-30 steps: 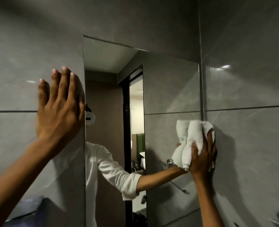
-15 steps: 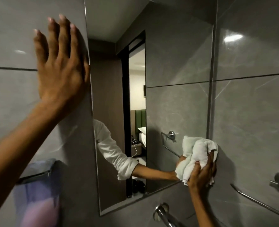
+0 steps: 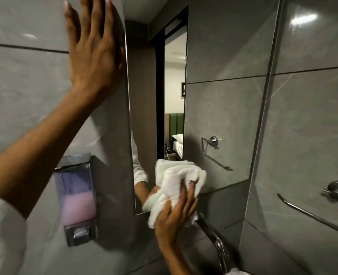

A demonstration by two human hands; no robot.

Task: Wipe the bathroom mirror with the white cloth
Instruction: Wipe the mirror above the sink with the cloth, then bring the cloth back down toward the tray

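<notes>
- The right hand (image 3: 174, 213) is clutching the bunched white cloth (image 3: 176, 183), fingers curled over the wad and pressing it against the mirror (image 3: 219, 108).
- The cloth is sitting at the mirror's lower left corner, overlapping the bottom edge and touching the glass; its reflection is showing just behind it.
- The left hand (image 3: 93, 48) is lying flat on the grey wall tile (image 3: 21, 80) just left of the mirror's edge, fingers spread and extended upward, holding nothing.
- A soap dispenser (image 3: 76, 197) with pink liquid is hanging on the wall below the left forearm, beside the mirror's lower left corner.
- A chrome faucet (image 3: 217, 243) is curving below the cloth hand.
- A towel bar (image 3: 311, 213) is running along the right wall, well apart from the cloth.
- The mirror is reflecting a doorway and a white sleeve.
</notes>
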